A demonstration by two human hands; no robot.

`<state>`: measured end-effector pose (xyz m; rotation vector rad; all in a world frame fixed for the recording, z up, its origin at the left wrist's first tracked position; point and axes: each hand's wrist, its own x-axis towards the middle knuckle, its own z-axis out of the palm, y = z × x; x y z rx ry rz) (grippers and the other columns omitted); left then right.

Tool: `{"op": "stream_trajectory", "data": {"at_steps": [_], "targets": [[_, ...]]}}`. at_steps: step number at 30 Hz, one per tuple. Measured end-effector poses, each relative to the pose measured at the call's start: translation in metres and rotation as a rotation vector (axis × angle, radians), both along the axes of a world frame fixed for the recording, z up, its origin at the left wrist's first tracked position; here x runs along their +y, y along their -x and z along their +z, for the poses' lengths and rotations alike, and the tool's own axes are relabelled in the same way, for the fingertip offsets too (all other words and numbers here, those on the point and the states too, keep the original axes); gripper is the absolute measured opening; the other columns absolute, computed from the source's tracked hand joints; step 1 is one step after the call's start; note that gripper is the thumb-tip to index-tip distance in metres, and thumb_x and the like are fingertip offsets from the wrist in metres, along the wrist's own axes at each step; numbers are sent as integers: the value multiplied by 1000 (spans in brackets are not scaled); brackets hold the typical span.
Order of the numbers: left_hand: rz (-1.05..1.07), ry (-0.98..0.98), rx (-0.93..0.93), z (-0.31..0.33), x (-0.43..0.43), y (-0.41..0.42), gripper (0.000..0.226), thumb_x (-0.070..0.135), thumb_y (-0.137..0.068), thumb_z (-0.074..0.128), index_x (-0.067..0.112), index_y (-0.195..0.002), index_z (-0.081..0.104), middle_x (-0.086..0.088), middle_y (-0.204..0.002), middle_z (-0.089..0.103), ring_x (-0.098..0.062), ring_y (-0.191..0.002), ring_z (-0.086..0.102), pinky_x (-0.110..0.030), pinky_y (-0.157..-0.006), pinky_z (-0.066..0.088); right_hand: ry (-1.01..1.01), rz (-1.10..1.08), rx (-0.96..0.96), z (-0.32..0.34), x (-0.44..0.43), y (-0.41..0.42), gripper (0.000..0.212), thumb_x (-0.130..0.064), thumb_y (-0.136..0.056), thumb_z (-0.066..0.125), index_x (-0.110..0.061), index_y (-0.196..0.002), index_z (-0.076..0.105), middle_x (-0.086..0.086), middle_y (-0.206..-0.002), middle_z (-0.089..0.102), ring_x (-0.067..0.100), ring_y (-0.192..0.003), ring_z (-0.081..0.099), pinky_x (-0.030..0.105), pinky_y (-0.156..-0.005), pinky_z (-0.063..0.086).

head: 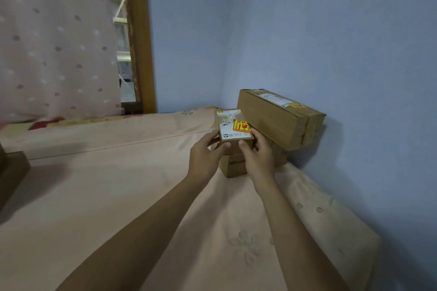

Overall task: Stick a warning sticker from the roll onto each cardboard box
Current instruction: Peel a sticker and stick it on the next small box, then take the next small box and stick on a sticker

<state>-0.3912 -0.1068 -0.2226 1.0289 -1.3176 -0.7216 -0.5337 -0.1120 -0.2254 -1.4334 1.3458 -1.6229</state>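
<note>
A small cardboard box (230,125) with a white shipping label carries a yellow and red warning sticker (241,126) on its top right. Both hands hold it: my left hand (207,157) grips its near left corner, my right hand (257,155) its near right side. It rests on top of another small brown box (234,168) standing on the bed. A long cardboard box (279,118) lies tilted behind them against the wall, with a label and a yellow sticker (294,105) on top. No sticker roll is in view.
The boxes are stacked in the bed's far right corner against the blue wall (331,42). The peach bed sheet (118,196) spreads to the left. A dark brown object (10,172) sits at the left edge. A curtain (54,38) and wooden window frame (139,35) stand behind.
</note>
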Motion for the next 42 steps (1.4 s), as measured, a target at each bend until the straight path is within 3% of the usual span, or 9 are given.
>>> {"op": "stream_trajectory", "data": {"at_steps": [3, 7, 9, 14, 18, 21, 24, 32, 42], "targets": [[13, -33, -20, 0, -23, 15, 41, 17, -89, 75, 20, -129, 67, 16, -112, 67, 11, -101, 58, -2, -80, 42, -50, -38, 23, 3, -20, 7, 44, -21, -100, 63, -27, -143, 56, -27, -116, 59, 3, -116, 53, 26, -100, 42], [32, -80, -26, -9, -40, 29, 38, 12, -90, 72, 14, -128, 67, 10, -110, 64, 3, -97, 60, 2, -73, 41, -124, -52, -43, -8, -43, 10, 47, -24, -100, 62, -22, -145, 48, -3, -139, 59, 16, -126, 56, 32, -101, 46], [34, -102, -10, -16, -42, 34, 39, 8, -91, 71, 13, -129, 66, 10, -111, 62, 7, -94, 59, 2, -72, 42, -143, -33, -78, -14, -50, 14, 40, -25, -99, 63, -24, -137, 52, -5, -135, 62, 15, -124, 60, 36, -104, 49], [32, -153, 38, -27, -43, 36, 45, 12, -90, 70, 14, -135, 62, 4, -128, 63, -6, -110, 61, -8, -84, 46, -146, -10, -61, -24, -59, 20, 42, -49, -87, 62, -31, -125, 64, -12, -120, 71, 11, -114, 66, 47, -104, 52], [24, -177, 40, -29, -41, 29, 41, 16, -92, 68, 17, -133, 64, 3, -129, 64, -9, -115, 61, -16, -86, 49, -174, -13, -130, -34, -48, 21, 43, -41, -93, 65, -24, -132, 59, -6, -127, 70, 10, -118, 65, 46, -107, 51], [40, -194, 25, -29, -31, 25, 39, 20, -93, 67, 18, -132, 64, 5, -127, 64, -9, -114, 61, -17, -85, 48, -218, -12, -145, -42, -31, 16, 65, -44, -88, 69, -18, -145, 51, 1, -139, 63, 14, -128, 59, 45, -112, 46], [51, -225, -25, -33, -16, 18, 40, 23, -93, 65, 18, -132, 63, 5, -127, 64, -11, -114, 60, -19, -83, 48, -276, -16, -115, -41, -6, 9, 64, -33, -99, 65, -11, -153, 39, 6, -151, 51, 17, -135, 52, 34, -109, 44], [57, -290, -350, -28, 42, -29, 44, 26, -95, 64, 16, -138, 59, 0, -139, 58, -17, -125, 54, -29, -100, 42, -362, 11, 198, -20, 47, -24, 52, -38, -102, 57, -17, -148, 47, 2, -143, 56, 24, -129, 54, 33, -96, 45], [380, -324, -604, 6, 131, -186, 50, 36, -95, 60, 19, -142, 53, -2, -146, 53, -22, -127, 54, -37, -105, 46, -189, 290, 564, 38, 105, -162, 53, -45, -101, 53, -19, -147, 52, 0, -153, 51, 22, -139, 47, 38, -112, 39]]}}
